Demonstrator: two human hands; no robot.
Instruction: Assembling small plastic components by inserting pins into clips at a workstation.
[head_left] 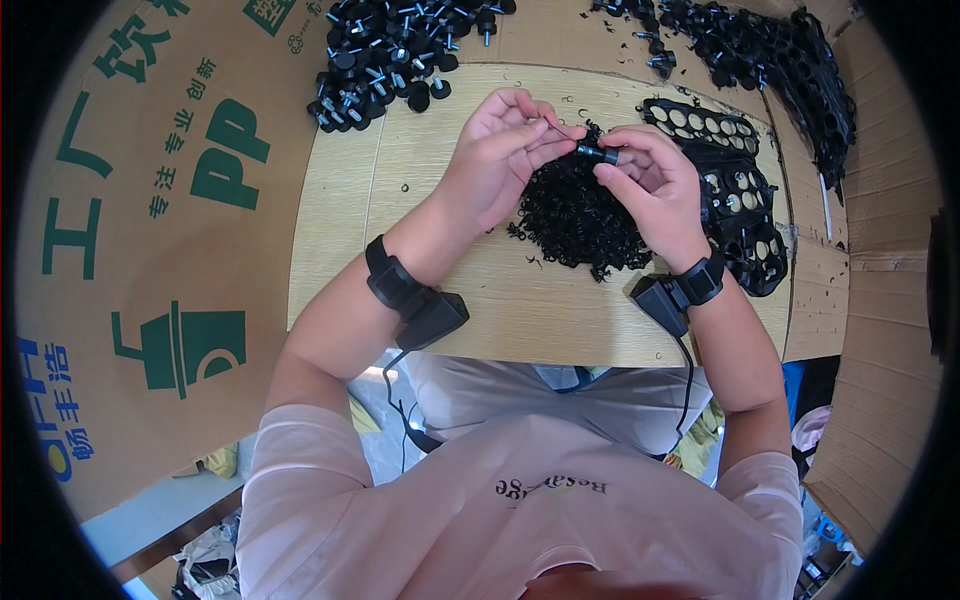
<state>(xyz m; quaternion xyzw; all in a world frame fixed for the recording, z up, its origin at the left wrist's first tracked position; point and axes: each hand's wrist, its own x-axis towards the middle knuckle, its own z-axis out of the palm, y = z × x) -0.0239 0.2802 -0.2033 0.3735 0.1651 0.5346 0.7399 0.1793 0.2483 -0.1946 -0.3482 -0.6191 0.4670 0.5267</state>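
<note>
My right hand [660,185] is closed, its thumb and fingertips pinching a small black cylindrical part [598,154] that lies sideways. My left hand [500,150] meets the part's left end with its fingertips. Between the left thumb and fingers runs a thin dark sliver [561,130], slanting toward the part; whether it is a blade or a strip of rubber is too small to tell. Both hands are held above a heap of black curly scraps [580,220], which the right hand partly covers.
Black round-headed bolts [385,65] lie piled at the far left of the wooden table [450,310]. Perforated black sheets [740,195] lie right of the scraps, with more black parts [720,45] behind. Cardboard walls [200,270] stand at both sides. Cables hang from both wrist straps.
</note>
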